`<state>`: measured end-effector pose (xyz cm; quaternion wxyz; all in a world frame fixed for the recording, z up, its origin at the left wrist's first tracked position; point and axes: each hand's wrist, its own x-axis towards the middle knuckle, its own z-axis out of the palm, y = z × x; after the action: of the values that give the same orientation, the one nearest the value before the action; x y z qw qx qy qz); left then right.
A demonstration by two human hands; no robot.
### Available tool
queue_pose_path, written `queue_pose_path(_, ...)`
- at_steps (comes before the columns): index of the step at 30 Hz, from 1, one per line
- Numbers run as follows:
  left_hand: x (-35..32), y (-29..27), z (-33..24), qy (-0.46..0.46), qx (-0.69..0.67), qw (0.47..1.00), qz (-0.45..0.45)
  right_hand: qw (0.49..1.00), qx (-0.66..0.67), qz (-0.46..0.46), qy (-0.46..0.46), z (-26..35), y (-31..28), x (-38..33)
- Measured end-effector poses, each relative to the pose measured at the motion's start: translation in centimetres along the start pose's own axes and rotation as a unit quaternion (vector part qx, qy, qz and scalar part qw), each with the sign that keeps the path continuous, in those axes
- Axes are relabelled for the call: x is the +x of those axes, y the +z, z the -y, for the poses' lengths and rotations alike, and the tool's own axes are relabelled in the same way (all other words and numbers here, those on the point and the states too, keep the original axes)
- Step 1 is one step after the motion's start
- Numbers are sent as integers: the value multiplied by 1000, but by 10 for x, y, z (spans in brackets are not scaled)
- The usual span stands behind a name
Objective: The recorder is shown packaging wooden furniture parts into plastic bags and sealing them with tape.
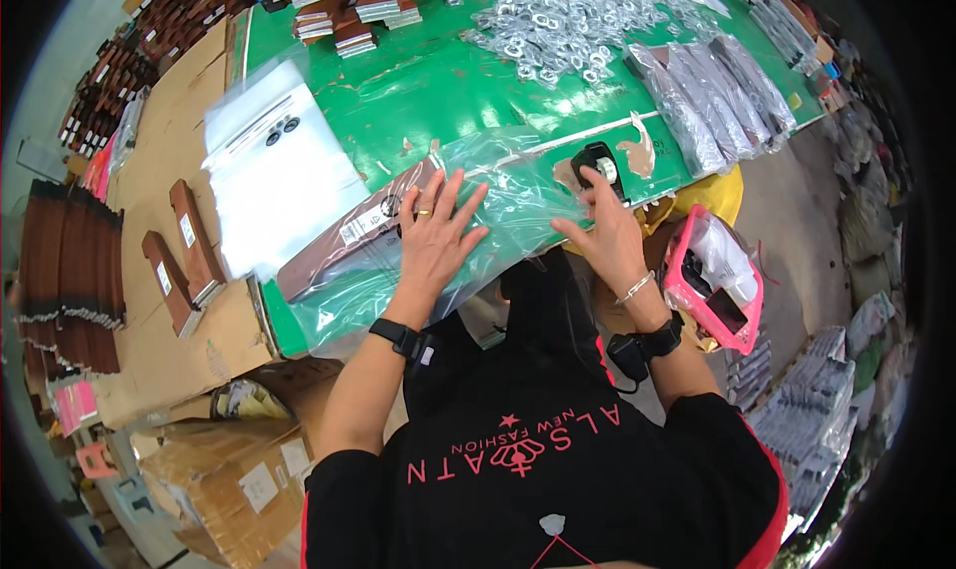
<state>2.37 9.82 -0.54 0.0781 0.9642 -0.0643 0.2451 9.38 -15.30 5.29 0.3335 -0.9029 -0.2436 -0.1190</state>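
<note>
A clear plastic bag (523, 186) lies along the near edge of the green table, with a long brown wooden piece (324, 255) inside its left part. My left hand (433, 235) rests flat on the bag, fingers spread, over the right end of the piece. At the bag's right end is my right hand (615, 238), its thumb and index finger apart. The index fingertip is at a small black tape dispenser (600, 161) with a whitish roll; whether it touches is hard to tell. The right hand's other fingers are partly hidden.
Flat clear bags (284, 181) are stacked on the left. Beyond lie a heap of bagged metal parts (558, 26) and brown pieces (363, 6). Several wrapped pieces (702, 101) line the right. Two loose brown pieces (174, 280) sit on cardboard. A pink basket (755, 315) stands right.
</note>
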Motion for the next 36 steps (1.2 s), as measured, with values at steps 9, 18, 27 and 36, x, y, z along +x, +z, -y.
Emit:
queue_pose_path(9, -4, 4, 1, -5, 1, 1000, 10, 977, 192, -87, 38, 13, -19, 39)
queue_pose_path(18, -4, 2, 7, -7, 12, 1000, 10, 995, 90, 3, 43, -13, 75, 151)
queue_pose_path(27, -14, 3, 11, -28, -10, 999, 18, 946, -214, 117, 213, -23, 153, 220)
queue_pose_path(36, 4, 3, 19, -17, -32, 999, 11, 943, -316, 51, 92, -81, 152, 235)
